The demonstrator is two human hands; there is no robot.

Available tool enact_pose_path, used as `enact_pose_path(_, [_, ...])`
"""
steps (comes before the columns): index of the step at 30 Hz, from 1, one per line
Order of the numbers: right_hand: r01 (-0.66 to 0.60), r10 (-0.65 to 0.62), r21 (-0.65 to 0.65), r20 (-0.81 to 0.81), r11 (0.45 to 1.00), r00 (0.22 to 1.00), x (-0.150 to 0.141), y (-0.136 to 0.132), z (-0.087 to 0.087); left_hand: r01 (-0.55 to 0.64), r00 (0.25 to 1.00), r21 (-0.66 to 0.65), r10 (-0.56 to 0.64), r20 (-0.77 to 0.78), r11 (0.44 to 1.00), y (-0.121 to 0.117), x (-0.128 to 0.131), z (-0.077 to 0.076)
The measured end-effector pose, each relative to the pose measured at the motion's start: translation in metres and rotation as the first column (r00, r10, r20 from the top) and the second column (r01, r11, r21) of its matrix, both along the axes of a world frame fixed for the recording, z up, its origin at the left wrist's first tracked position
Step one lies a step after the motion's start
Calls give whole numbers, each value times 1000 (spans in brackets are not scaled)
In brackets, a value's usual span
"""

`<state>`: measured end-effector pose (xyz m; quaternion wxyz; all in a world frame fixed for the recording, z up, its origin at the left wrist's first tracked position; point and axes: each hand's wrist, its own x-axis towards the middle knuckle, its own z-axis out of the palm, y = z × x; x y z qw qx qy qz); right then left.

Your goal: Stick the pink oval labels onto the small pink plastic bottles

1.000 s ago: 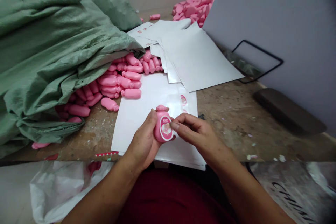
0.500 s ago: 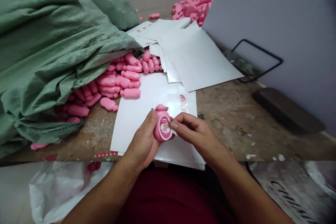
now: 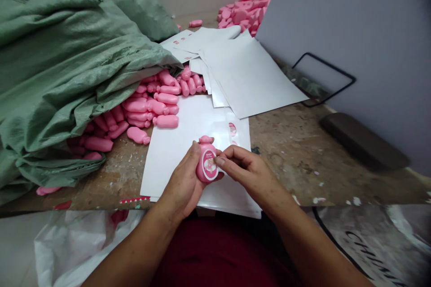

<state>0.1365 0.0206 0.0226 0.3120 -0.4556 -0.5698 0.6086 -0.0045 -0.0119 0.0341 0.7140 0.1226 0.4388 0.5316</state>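
Note:
In my left hand [image 3: 183,181] is a small pink bottle [image 3: 201,171], gripped between the thumb on its left side and the fingers behind it. An oval label [image 3: 209,168] with "BABY" and a picture lies on the bottle's front. My right hand [image 3: 247,170] is closed in a pinch at the label's right edge, its thumb tip touching there and the other fingers curled. Beneath both hands lies a white sheet [image 3: 168,157], with a few pink oval stickers [image 3: 232,129] near its right side.
A green sack [image 3: 67,76] spills many pink bottles [image 3: 136,105] at the left. Loose white sheets [image 3: 256,80] overlap farther back. Another pink heap [image 3: 245,11] lies at the back. To the right are a dark oblong block [image 3: 363,141] and a black wire frame [image 3: 353,80].
The whole view has shifted slightly, so the table's things appear a little farther left. Both hands keep nearly the same pose at the bottle and label.

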Motion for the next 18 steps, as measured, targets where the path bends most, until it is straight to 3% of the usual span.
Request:
enact_pose_path(6, [15, -15, 6, 9, 1000, 1000, 0, -2, -1, 0, 998, -13, 0, 56, 1000, 1, 0, 0])
enact_pose_path(18, [-7, -6, -118, -112, 993, 994, 1, 1, 7, 6, 993, -87, 4, 119, 996, 0, 1, 4])
